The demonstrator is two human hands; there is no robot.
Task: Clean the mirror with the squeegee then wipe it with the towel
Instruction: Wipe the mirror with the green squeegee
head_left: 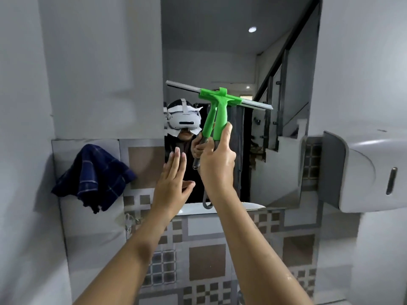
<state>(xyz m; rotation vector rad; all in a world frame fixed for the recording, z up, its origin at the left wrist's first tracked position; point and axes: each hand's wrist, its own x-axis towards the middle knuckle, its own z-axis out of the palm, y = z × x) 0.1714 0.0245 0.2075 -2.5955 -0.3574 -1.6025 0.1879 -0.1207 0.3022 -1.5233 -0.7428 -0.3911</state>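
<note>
The green plastic squeegee with a long grey blade (220, 98) sits just above the centre of the frame, held up against the tall rectangular wall mirror (220, 51). Its blade runs nearly across the frame, tilted so the left end is higher, at upper centre-left, and the right end lower, toward centre-right. The handle drops from the middle of the blade toward the lower left, so the blade edge faces up and the grip end points down. Whether the blade actually touches the glass cannot be told; a reflected handle shows just beside the real one.

The right hand (217, 161) is wrapped around the lower end of the handle, fingers curled shut on it, thumb lying up along the green shaft. Its forearm rises from the bottom right of the frame, wrist bent slightly inward.

The left hand (174, 183) is spread flat with fingers straight and together, pointing up, thumb out to the right, holding nothing. It stands at the mirror's lower left corner, and its forearm comes up from the bottom centre-left.

The dark blue checked cloth towel (92, 177) hangs bunched on the wall at the left, well apart from both hands.
</note>
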